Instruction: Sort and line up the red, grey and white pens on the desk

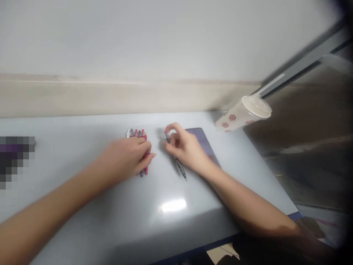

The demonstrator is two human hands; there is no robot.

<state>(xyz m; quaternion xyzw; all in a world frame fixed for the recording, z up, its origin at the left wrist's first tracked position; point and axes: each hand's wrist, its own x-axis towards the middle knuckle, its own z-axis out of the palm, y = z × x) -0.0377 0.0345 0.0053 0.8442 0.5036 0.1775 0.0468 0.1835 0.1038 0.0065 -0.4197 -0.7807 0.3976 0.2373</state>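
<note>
My left hand (pixel 131 156) lies over a row of several pens (pixel 143 134), its fingers curled around their right side. Red, dark and clear caps stick out above the hand, and a few tips show below it; the middles of the pens are hidden. To the right, my right hand (pixel 187 147) pinches the upper end of a clear and black pen (pixel 180 169) between thumb and forefinger. That pen slants, with its tip pointing down and right toward me. Beneath my right wrist lies a dark flat tablet or phone (pixel 205 141), partly covered.
A white paper cup (pixel 242 114) with red flower prints stands at the table's back right corner. The white table (pixel 132 213) meets a wall (pixel 110 97) at the back. A blurred-out dark thing (pixel 16 156) lies at the far left. The table's edge drops off at right.
</note>
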